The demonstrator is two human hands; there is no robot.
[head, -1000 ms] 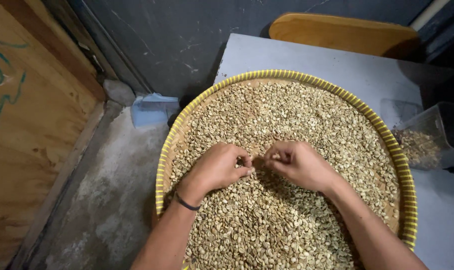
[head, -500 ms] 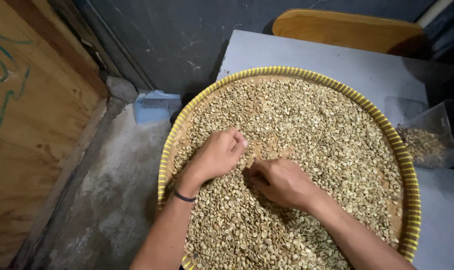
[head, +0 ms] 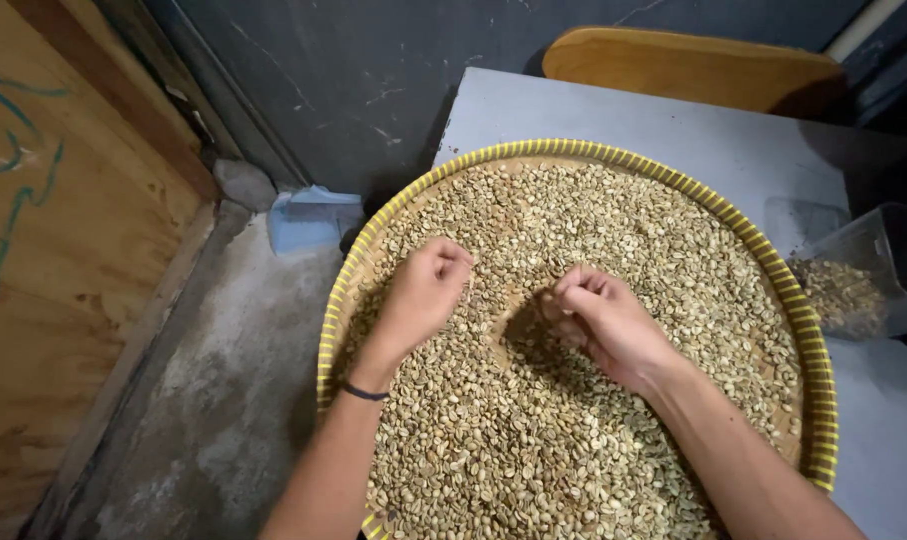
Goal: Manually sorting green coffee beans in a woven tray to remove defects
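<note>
A round woven tray with a yellow rim (head: 614,157) lies on a grey table, heaped with pale green beans (head: 594,220). My left hand (head: 427,290), a dark band on its wrist, rests knuckles-up on the beans at the tray's left side, fingers curled. My right hand (head: 599,320) hovers near the tray's middle with fingers bent and pinched together over the beans. Whether either hand holds a bean is hidden by the fingers. A small bare patch of tray bottom shows between the two hands.
A clear plastic container (head: 854,280) with some beans stands on the grey table (head: 674,115) to the right of the tray. A wooden chair back (head: 694,65) is behind the table. A light blue dustpan (head: 309,215) lies on the concrete floor by a plywood board (head: 54,250).
My right hand drew back toward me, then lifted and moved right. My left hand stayed at the tray's left side, shifting slightly. The camera tilted a little.
</note>
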